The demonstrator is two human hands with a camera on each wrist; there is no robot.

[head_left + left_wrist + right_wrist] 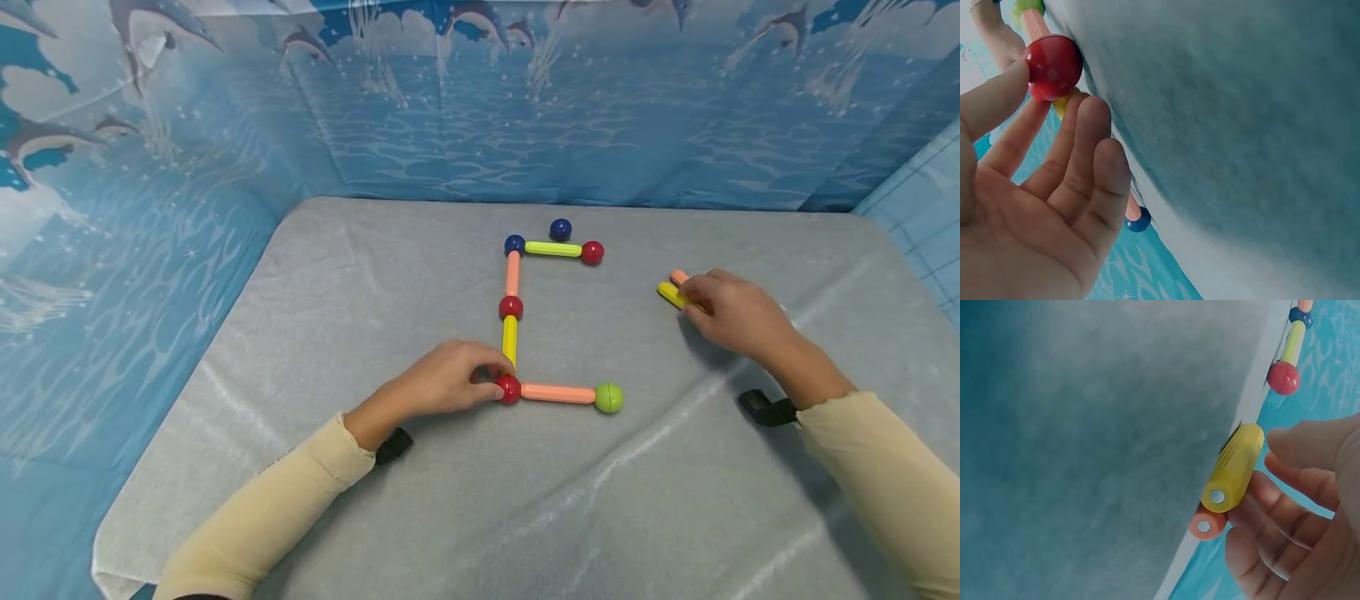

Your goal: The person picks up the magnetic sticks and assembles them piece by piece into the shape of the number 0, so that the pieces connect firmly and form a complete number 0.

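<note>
My left hand (454,377) pinches a red ball (508,389) between thumb and forefinger at the near-left corner of a flat ball-and-stick figure. A yellow stick (510,342) runs from that ball to another red ball (512,307), and an orange stick (558,394) leads right to a green ball (609,397). To the right, my right hand (738,315) is at a loose yellow stick (1235,469) and an orange stick (1208,524) lying side by side. Its thumb tip stands right by the yellow stick's side, the other fingers loosely bent and partly behind the stick.
Further back, an orange stick (513,273) joins a blue ball (514,244), from which a lime stick (553,249) reaches a red ball (592,252). A loose blue ball (560,230) lies behind it. Grey cloth (360,283) covers the table; a blue dolphin curtain (600,125) hangs behind.
</note>
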